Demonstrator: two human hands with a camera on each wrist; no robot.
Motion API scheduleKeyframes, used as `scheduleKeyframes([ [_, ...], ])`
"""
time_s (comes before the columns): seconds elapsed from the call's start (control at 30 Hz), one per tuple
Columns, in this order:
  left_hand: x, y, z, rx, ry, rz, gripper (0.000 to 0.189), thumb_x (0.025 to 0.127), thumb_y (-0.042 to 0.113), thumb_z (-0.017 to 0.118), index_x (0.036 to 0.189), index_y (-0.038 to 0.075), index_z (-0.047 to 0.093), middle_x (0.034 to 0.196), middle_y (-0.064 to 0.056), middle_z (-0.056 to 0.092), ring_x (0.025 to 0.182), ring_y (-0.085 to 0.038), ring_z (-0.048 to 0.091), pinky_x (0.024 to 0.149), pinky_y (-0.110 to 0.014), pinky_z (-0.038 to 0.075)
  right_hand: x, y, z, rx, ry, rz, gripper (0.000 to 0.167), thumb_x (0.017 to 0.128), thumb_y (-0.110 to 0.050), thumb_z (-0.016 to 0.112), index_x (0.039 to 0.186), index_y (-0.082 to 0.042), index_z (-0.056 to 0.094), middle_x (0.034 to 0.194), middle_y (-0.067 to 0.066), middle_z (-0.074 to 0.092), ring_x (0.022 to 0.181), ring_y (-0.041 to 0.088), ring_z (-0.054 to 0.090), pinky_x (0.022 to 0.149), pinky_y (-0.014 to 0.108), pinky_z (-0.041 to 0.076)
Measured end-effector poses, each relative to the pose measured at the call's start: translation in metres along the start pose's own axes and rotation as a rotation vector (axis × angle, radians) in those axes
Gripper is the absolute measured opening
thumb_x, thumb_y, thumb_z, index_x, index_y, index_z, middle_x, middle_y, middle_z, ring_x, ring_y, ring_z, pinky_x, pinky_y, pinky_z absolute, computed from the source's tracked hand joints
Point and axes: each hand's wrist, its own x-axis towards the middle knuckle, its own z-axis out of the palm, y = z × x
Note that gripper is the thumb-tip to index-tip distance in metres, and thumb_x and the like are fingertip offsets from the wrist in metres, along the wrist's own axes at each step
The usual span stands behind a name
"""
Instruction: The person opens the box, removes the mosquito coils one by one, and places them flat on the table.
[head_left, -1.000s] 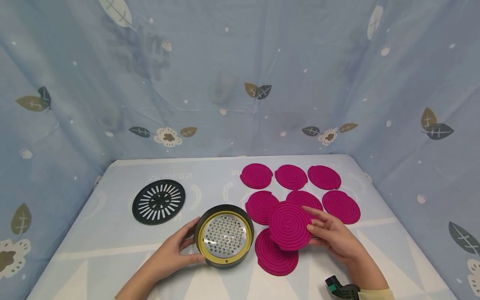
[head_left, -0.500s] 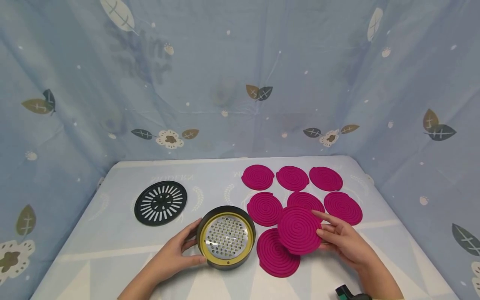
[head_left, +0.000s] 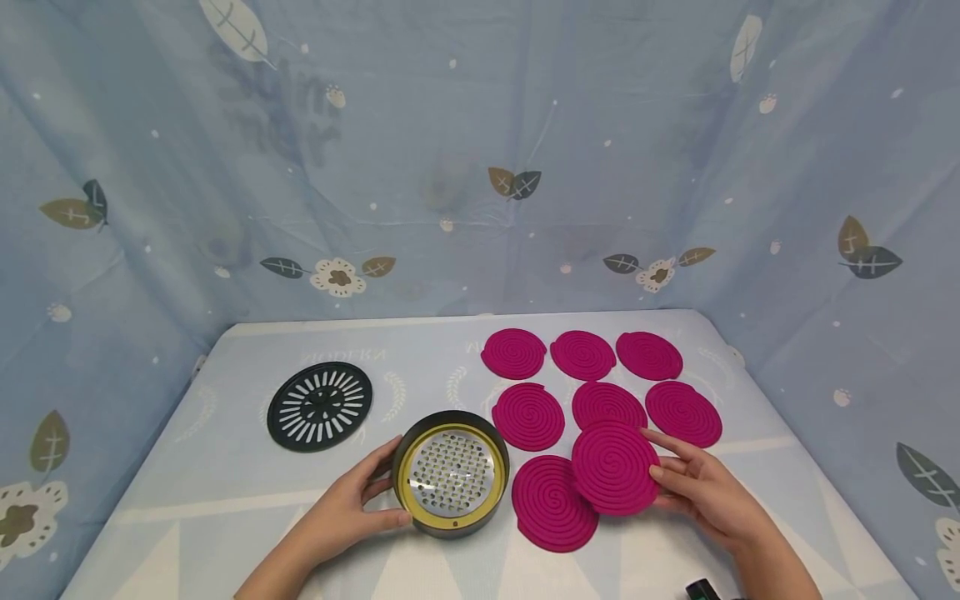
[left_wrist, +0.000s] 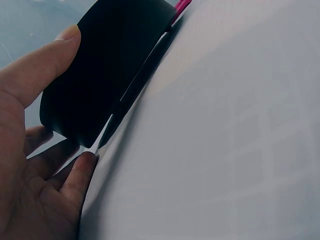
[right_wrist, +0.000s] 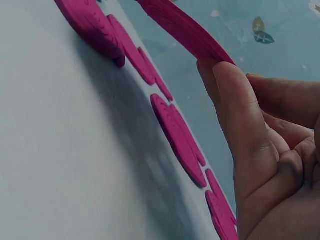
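Observation:
My left hand (head_left: 356, 496) holds the side of a round dark container (head_left: 452, 529), thumb at the near side and fingers at the far side. A perforated metal grater plate (head_left: 452, 472) in a yellow ring is set inside it. In the left wrist view the thumb presses the container's dark wall (left_wrist: 115, 60). My right hand (head_left: 705, 487) pinches a magenta spiral coaster (head_left: 615, 468) by its right edge. It is raised above the table, as the right wrist view shows with the held coaster (right_wrist: 185, 30), and partly covers another coaster (head_left: 555, 504) lying below.
Several matching magenta coasters lie in rows on the right, among them a far-left coaster (head_left: 513, 353) and a far-right coaster (head_left: 683, 413). A black slotted disc (head_left: 320, 407) lies on the left of the light table (head_left: 247, 492). Patterned blue cloth (head_left: 420, 158) surrounds the table.
My right hand has moved right and slightly nearer with the coaster, uncovering more of the coasters beneath and behind. My left hand and the container stay in place.

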Motion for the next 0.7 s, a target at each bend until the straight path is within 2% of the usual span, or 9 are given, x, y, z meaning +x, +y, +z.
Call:
scheduleKeyframes([
  [0.13,0.000,0.000,0.000,-0.001,-0.002,0.002,0.106,0.067,0.031,0.093,0.154,0.022,0.033,0.152,-0.004,0.040,0.138,-0.021,0.040,0.108,-0.021,0.042,-0.006,0.004,-0.007,0.023,0.000,-0.010,0.057,0.101,0.006,0.046,0.154,-0.004,0.026,0.110,0.009,0.069,0.087,0.016,0.070,0.079,0.036,0.063],
  [0.4,0.000,0.001,0.000,0.011,0.000,-0.005,0.106,0.067,0.032,0.093,0.154,0.023,0.033,0.153,-0.003,0.039,0.139,-0.021,0.040,0.108,-0.021,0.042,-0.017,0.010,-0.021,0.071,0.008,-0.045,0.054,0.101,0.010,0.042,0.151,-0.010,0.037,0.112,0.010,0.069,0.094,0.020,0.070,0.081,0.037,0.062],
  [0.57,0.000,0.001,0.000,0.009,-0.001,-0.001,0.105,0.067,0.033,0.092,0.154,0.023,0.033,0.154,-0.003,0.038,0.139,-0.021,0.039,0.108,-0.021,0.042,-0.021,0.012,-0.027,0.112,0.003,-0.020,0.053,0.102,0.009,0.040,0.149,-0.014,0.041,0.112,0.011,0.069,0.094,0.020,0.070,0.082,0.036,0.061],
  [0.7,0.000,0.001,0.000,-0.001,-0.002,-0.004,0.105,0.067,0.032,0.092,0.153,0.023,0.034,0.154,-0.003,0.038,0.140,-0.021,0.038,0.109,-0.021,0.042,-0.024,0.014,-0.031,0.105,0.014,0.009,0.052,0.102,0.008,0.041,0.147,-0.016,0.045,0.112,0.011,0.069,0.093,0.020,0.070,0.082,0.038,0.061],
])
